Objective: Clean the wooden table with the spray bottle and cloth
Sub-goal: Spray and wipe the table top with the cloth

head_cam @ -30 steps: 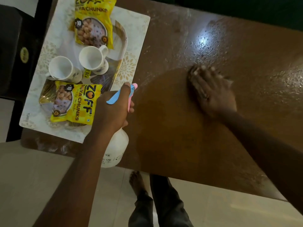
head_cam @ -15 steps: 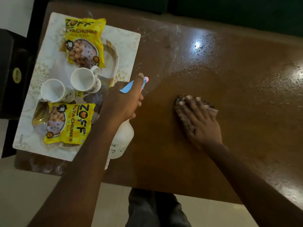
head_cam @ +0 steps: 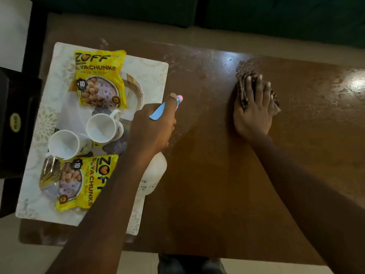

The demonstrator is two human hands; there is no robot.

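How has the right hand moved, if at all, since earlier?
Yes: right hand and cloth slid toward the table's far edge, judged against the placemat.

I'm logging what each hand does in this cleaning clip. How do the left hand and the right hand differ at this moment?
The left hand grips the spray bottle with curled fingers; the right hand lies flat, fingers straight, pressing the cloth. The left hand is held above the wooden table, beside the placemat; the right hand is down on the table's wet far part. Both are bare and busy with the cleaning.
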